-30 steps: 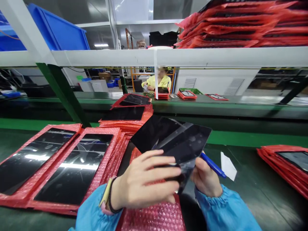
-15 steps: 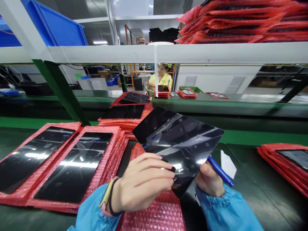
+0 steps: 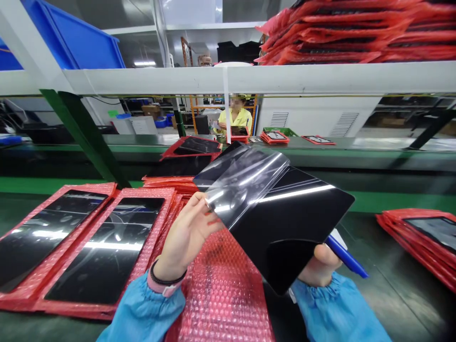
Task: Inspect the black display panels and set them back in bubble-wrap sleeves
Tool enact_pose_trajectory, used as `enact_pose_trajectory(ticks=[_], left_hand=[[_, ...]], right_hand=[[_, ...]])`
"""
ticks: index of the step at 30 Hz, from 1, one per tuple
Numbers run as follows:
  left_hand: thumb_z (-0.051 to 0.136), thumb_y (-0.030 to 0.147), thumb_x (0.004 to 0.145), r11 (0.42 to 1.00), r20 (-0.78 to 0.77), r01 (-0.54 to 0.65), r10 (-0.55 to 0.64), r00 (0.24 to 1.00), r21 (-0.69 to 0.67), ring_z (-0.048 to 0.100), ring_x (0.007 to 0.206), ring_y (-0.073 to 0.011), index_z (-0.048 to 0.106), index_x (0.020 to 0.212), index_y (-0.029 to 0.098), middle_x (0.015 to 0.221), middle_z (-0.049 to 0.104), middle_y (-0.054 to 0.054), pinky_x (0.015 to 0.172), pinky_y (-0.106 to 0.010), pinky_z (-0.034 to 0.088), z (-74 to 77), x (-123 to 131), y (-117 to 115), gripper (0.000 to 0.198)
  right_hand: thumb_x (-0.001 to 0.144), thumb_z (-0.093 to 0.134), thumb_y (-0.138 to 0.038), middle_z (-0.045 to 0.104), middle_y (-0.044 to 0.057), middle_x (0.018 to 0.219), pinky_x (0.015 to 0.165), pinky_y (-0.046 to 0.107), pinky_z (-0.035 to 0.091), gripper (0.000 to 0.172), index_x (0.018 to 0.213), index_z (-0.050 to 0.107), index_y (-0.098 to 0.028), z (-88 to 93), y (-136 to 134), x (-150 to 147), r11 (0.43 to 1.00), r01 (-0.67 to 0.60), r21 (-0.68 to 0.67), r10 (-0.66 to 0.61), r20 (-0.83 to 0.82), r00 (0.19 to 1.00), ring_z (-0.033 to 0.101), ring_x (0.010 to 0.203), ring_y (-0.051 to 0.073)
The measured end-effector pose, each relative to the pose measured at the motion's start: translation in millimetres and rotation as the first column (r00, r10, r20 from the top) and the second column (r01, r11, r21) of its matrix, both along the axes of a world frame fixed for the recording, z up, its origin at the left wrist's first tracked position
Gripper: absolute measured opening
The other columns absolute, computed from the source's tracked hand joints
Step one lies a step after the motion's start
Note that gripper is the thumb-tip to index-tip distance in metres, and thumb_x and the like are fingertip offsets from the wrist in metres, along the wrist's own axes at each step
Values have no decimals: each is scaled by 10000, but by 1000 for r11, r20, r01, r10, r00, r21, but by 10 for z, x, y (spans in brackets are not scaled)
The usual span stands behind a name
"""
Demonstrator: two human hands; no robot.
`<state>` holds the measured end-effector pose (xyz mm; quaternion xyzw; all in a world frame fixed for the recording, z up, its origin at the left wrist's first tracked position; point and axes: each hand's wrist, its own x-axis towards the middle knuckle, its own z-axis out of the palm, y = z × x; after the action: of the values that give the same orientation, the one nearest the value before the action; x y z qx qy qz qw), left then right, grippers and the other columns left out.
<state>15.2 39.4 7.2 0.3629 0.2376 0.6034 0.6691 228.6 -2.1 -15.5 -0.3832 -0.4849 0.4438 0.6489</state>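
My right hand (image 3: 320, 266) grips a glossy black screen panel (image 3: 295, 218) by its near right corner, thumb at the edge. A blue pen (image 3: 347, 256) sticks out of the same hand to the right. Between the closed fingertips of my left hand (image 3: 188, 232) is the corner of a clear protective film (image 3: 249, 183). The film is lifted and curled over the panel's left part, while the right part of the glass shows bare and shiny. Below the panel lies a red bubble-wrap sleeve (image 3: 228, 285) on the dark bench.
To the left, black panels (image 3: 107, 251) rest on red bubble sleeves, with another stack (image 3: 185, 164) behind. More red-wrapped panels (image 3: 423, 232) lie at the right. A shelf beam (image 3: 320, 78) crosses above, carrying red packs (image 3: 356, 33) and a blue bin (image 3: 78, 35). A person in yellow (image 3: 237, 116) sits opposite.
My left hand has moved left and away from the panel's lower part, drawing the film back from the glass. My right hand has shifted slightly right with panel and pen.
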Motion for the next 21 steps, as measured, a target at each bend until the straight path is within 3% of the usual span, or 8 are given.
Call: enact_pose_trajectory(ticks=[2, 5, 7, 9, 11, 14, 17, 21], left_hand=[[651, 243, 825, 988, 88, -155, 156, 984, -14, 613, 789, -101, 606, 820, 208, 838, 626, 33, 733, -211, 508, -11, 32, -4, 57], [660, 268, 810, 929, 95, -369, 371, 924, -43, 612, 953, -127, 649, 837, 211, 895, 662, 29, 924, -242, 459, -26, 9, 3, 64], [642, 297, 820, 918, 90, -393, 395, 914, -42, 605, 1009, -151, 652, 824, 226, 920, 678, 31, 987, -289, 433, -21, -52, 18, 72], [619, 291, 836, 903, 126, -430, 426, 896, -2, 596, 1051, -154, 657, 827, 238, 939, 685, 42, 1025, -307, 412, -3, -121, 33, 66], [611, 259, 846, 885, 178, -464, 454, 873, 23, 596, 1062, -147, 665, 849, 241, 944, 687, 46, 1043, -301, 400, 21, -171, 45, 58], [597, 233, 859, 887, 233, -460, 440, 867, 37, 617, 1030, -157, 666, 858, 228, 935, 690, 29, 1032, -323, 418, 52, -195, 57, 69], [581, 219, 858, 873, 229, -486, 466, 855, 38, 631, 982, -161, 669, 847, 221, 907, 691, 20, 991, -328, 450, 63, -186, 78, 88], [615, 212, 791, 796, 198, -605, 590, 783, 23, 630, 903, -152, 672, 796, 199, 840, 671, 22, 882, -278, 485, 47, -196, 125, 59]], right_hand=[[668, 660, -643, 762, 21, 747, 820, 491, 562, 386, 896, 751, -345, -2, 6, -68, 996, -84, -7, 83, -104, 991, 725, 850, 331], [589, 792, -554, 769, -3, 835, 795, 441, 576, 295, 783, 746, -337, -13, -7, -209, 964, -264, -23, 243, -327, 913, 729, 847, 300], [582, 841, -478, 764, 2, 940, 811, 415, 577, 321, 851, 739, -336, -23, -23, -309, 946, -321, -40, 288, -348, 892, 727, 896, 284], [592, 865, -396, 743, 29, 1053, 874, 433, 559, 481, 1040, 700, -333, -39, -33, -395, 927, -374, -43, 346, -294, 891, 704, 998, 295], [606, 871, -318, 704, 42, 1164, 979, 463, 500, 635, 1191, 623, -337, -67, -30, -457, 880, -475, -5, 459, -251, 853, 653, 1119, 296], [655, 850, -245, 679, 39, 1215, 1103, 471, 373, 660, 1245, 568, -334, -99, -17, -500, 807, -587, 63, 586, -204, 784, 583, 1227, 265], [674, 841, -289, 693, 46, 1190, 1078, 454, 411, 633, 1245, 569, -314, -57, -35, -508, 825, -564, 35, 559, -193, 807, 598, 1209, 263], [735, 792, -374, 725, 13, 1110, 953, 362, 518, 450, 1159, 647, -331, 37, -90, -493, 872, -489, 7, 480, -209, 852, 681, 1049, 223]])
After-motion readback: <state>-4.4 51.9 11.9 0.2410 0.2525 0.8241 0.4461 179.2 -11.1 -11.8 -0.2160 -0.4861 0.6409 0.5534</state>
